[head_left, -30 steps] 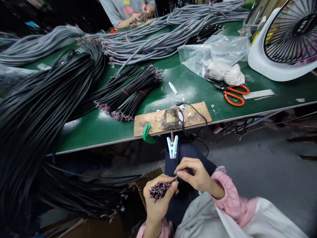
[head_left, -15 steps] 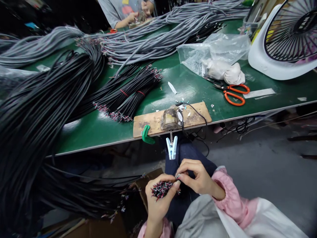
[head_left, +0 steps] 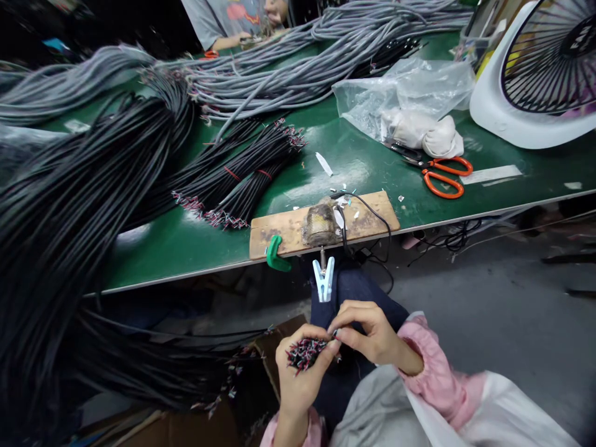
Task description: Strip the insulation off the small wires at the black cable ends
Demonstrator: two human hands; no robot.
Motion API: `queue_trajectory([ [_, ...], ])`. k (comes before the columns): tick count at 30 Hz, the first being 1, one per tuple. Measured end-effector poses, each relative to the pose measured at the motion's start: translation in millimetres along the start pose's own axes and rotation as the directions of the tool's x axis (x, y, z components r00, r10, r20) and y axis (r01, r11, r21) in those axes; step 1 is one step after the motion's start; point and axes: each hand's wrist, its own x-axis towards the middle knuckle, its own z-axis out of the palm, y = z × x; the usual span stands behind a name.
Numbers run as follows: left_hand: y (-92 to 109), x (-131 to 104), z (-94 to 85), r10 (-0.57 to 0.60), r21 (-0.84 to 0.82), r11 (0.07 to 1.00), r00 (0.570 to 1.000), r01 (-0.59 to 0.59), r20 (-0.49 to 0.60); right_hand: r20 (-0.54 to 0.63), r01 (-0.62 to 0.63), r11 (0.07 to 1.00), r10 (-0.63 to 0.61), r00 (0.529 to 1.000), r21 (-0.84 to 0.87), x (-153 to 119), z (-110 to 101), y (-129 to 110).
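Observation:
My left hand [head_left: 298, 372] is wrapped round a bundle of black cables [head_left: 305, 354], whose stripped ends show red, white and black wires. Thumb and forefinger of my right hand [head_left: 365, 332] pinch at the tip of one cable beside the left thumb; the fingers hide most of that end. Both hands are over my lap, below the table edge. Just above them a light blue clothes peg [head_left: 323, 279] hangs from a metal shaft. The shaft comes out of a small, grimy motor-like block [head_left: 321, 225] on a wooden board [head_left: 279, 233].
A green clamp [head_left: 278, 254] grips the board at the table edge. Black cable bundles [head_left: 251, 167] and grey cables [head_left: 279, 81] cover the left and back. Orange-handled scissors [head_left: 444, 177], a plastic bag [head_left: 405, 87] and a fan [head_left: 493, 124] stand right. A person [head_left: 237, 18] sits opposite.
My hands stay nearly in place, with small shifts of the fingers at the cable tip. The opposite person's hands have moved lower, partly out of sight. The view has shifted slightly.

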Motion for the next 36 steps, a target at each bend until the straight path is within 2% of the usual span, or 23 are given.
queue_trajectory([
  [7, -1.9, -3.0, -0.7, 0.053, 0.028, 0.998, 0.997, -0.055, 0.056, -0.015, -0.005, 0.999, 0.004, 1.000, -0.044, 2.2, 1.0, -6.5],
  [14, 14.9, -0.8, 15.5, 0.266, 0.128, 0.957, 0.964, -0.260, -0.030, -0.115, -0.040, 0.989, 0.023, 0.993, -0.141, 2.5, 4.5, -15.1],
  [17, 19.8, -0.5, 20.1, 0.320, 0.189, 0.934, 0.945, -0.303, -0.065, -0.137, -0.043, 0.976, 0.014, 0.990, -0.212, 1.5, 2.7, -21.7],
  [21, 18.1, -2.2, 19.7, 0.352, 0.183, 0.920, 0.936, -0.346, -0.005, -0.078, -0.063, 0.973, 0.047, 0.996, -0.221, 2.9, -3.3, -25.4],
  [25, 13.1, -4.3, 15.9, 0.337, 0.156, 0.929, 0.941, -0.335, 0.016, 0.020, -0.203, 0.978, 0.204, 0.979, -0.037, 7.2, -7.3, -14.4],
  [28, 10.7, -6.1, 12.0, 0.281, 0.127, 0.952, 0.960, -0.279, 0.005, -0.043, -0.286, 0.958, 0.286, 0.957, 0.011, 7.5, -7.2, -4.8],
  [31, 8.9, -7.4, 8.6, 0.240, 0.096, 0.966, 0.971, -0.239, -0.002, -0.091, -0.222, 0.974, 0.218, 0.972, -0.037, 4.2, -7.4, -3.2],
  [36, 5.4, -6.8, 4.7, 0.211, 0.029, 0.977, 0.977, -0.211, 0.000, -0.029, -0.081, 0.994, 0.080, 0.996, -0.067, -0.2, -9.3, -12.7],
])
